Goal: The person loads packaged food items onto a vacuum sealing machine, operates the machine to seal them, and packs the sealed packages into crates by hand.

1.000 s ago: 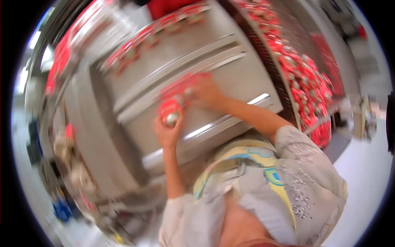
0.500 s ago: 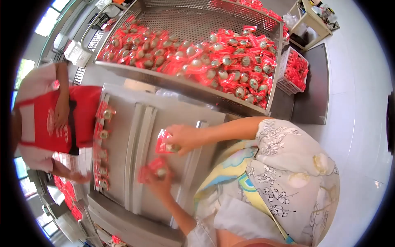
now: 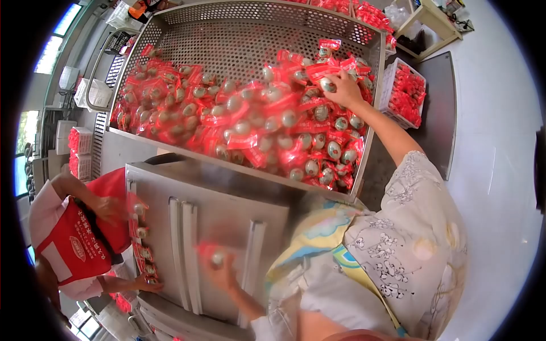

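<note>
My left hand (image 3: pixel 220 274) is low over the steel worktop (image 3: pixel 222 227), its fingers closed round a red packet (image 3: pixel 215 256) with a pale oval item showing; both are slightly blurred. My right hand (image 3: pixel 344 91) reaches into the right part of the perforated metal tray (image 3: pixel 227 20), fingers on a red packet (image 3: pixel 328 84) with a greenish oval item. Many similar packets (image 3: pixel 242 122) are heaped around it in the tray.
Across the worktop stands a co-worker in a red apron (image 3: pixel 77 247), a hand (image 3: pixel 149 283) by a row of packets (image 3: pixel 142 233) along the far edge. A white crate (image 3: pixel 392 94) of red packets stands right of the tray. Raised metal rails (image 3: pixel 183 256) cross the worktop.
My right hand has moved from above the worktop into the tray. My left hand stays over the worktop with its packet. The view has shifted, and the co-worker's hand now reaches the row of packets.
</note>
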The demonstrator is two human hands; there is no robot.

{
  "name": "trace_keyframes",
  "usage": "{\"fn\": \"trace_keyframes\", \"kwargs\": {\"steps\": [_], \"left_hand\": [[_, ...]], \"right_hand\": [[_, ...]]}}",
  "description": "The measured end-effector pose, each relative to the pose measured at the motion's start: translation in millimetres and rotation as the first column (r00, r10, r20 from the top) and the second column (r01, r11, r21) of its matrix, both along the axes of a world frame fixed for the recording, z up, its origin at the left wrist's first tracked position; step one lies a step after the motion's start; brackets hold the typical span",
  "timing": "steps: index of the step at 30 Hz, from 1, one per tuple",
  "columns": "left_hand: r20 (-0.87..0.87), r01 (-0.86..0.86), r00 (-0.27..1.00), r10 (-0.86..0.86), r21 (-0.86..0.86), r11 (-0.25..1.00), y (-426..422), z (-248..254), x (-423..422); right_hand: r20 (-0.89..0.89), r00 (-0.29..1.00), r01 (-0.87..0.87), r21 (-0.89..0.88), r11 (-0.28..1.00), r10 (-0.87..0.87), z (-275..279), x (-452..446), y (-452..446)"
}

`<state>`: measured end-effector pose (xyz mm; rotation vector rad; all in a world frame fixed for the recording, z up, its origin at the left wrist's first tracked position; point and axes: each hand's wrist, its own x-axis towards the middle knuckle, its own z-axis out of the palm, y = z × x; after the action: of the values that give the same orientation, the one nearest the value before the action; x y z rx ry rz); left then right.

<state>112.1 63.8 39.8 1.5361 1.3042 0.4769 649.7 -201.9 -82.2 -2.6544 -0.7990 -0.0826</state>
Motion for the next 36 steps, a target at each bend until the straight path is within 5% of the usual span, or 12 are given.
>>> {"fn": "trace_keyframes", "kwargs": {"steps": [2,4,5,6,9,13,17,20,24,30,33,36], "left_hand": [[0.013,0.287,0.956,-0.292,0.138,0.948,-3,2,66],[0.251,0.360,0.904,-0.346,-0.012,0.933,-23,24,160],[-0.039,0.620,0.730,-0.683,0.460,0.636,-13,10,196],[0.100,0.605,0.749,-0.655,0.301,0.737,-31,15,240],[-0.022,0.805,0.507,-0.861,0.368,0.465,-66,-14,350],[-0.210,0.893,0.348,-0.914,0.371,0.255,-117,-52,440],[-0.390,0.958,0.187,-0.902,0.276,0.079,-163,-88,477],[-0.322,0.837,0.413,-0.852,0.504,0.215,-188,-109,477],[-0.232,0.801,0.411,-0.882,0.553,0.228,-182,-112,464],[-0.128,0.799,0.305,-0.944,0.573,0.181,-147,-121,419],[-0.115,0.825,0.303,-0.946,0.529,0.200,-154,-123,423],[0.053,0.754,0.547,-0.835,0.403,0.519,-154,-102,438]], "right_hand": [[-0.146,0.989,-0.020,-0.212,0.977,-0.011,-15,22,-11],[-0.073,0.996,-0.067,-0.325,0.943,0.046,-36,32,-11],[-0.039,0.996,-0.086,-0.380,0.921,0.077,-45,35,-11],[-0.178,0.984,-0.098,-0.420,0.902,0.024,-41,39,-6],[-0.347,0.938,-0.149,-0.432,0.889,-0.012,-8,35,-3],[-0.156,0.982,-0.050,0.345,0.937,0.110,16,37,-55],[-0.375,0.921,0.251,0.363,0.897,-0.106,40,26,-100],[-0.190,0.978,0.148,0.343,0.928,-0.086,45,19,-98],[-0.006,0.966,-0.258,0.027,0.966,0.258,10,2,-85],[-0.343,0.939,-0.155,-0.319,0.935,0.039,24,11,-77],[0.019,0.999,-0.032,-0.476,0.879,0.046,45,5,-65],[-0.307,0.950,-0.068,-0.048,0.997,0.050,67,1,-49]]}}
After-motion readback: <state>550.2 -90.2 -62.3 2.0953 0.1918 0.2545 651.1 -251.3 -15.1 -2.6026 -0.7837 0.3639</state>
